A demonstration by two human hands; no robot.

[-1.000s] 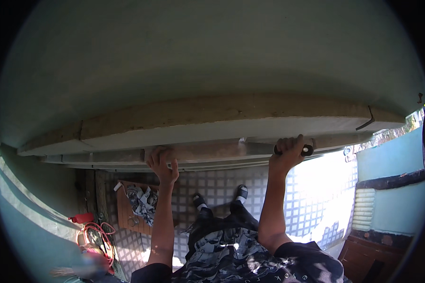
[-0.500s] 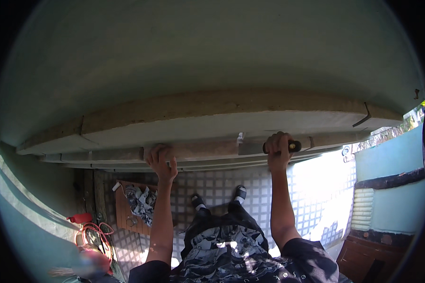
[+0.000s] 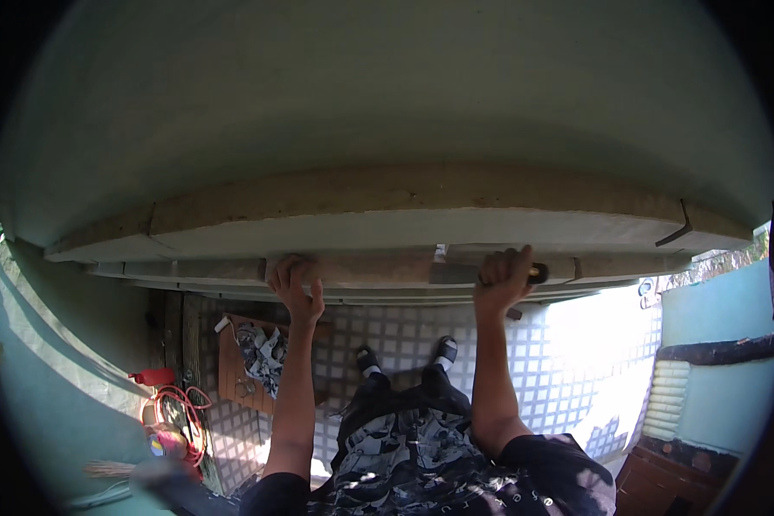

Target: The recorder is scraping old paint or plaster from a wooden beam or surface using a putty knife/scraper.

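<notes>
In my right hand (image 3: 503, 279) is a scraper (image 3: 456, 273) with a flat grey blade and a dark handle, the fingers wrapped round the handle. Its blade lies along the front edge of a ledge (image 3: 353, 267), pointing left. A small bright white patch (image 3: 440, 249) shows just above the blade. My left hand (image 3: 294, 288) rests on the same ledge further left, fingers laid over the edge and thumb apart, holding no tool. Between the hands the ledge has a reddish-brown stretch. A thicker pale ledge (image 3: 421, 228) juts out above both hands.
A brown wooden board (image 3: 232, 387) with a crumpled patterned cloth (image 3: 262, 353) is on the tiled floor (image 3: 387, 322) at left. Beside it are a red bottle-shaped object (image 3: 153, 377) and a coiled pinkish hose (image 3: 185, 408). A light blue wall (image 3: 722, 292) stands at right.
My right hand and the scraper have slid slightly left along the ledge, and the fingers now sit further over the handle. My left hand stays in place. The whole view has shifted a little.
</notes>
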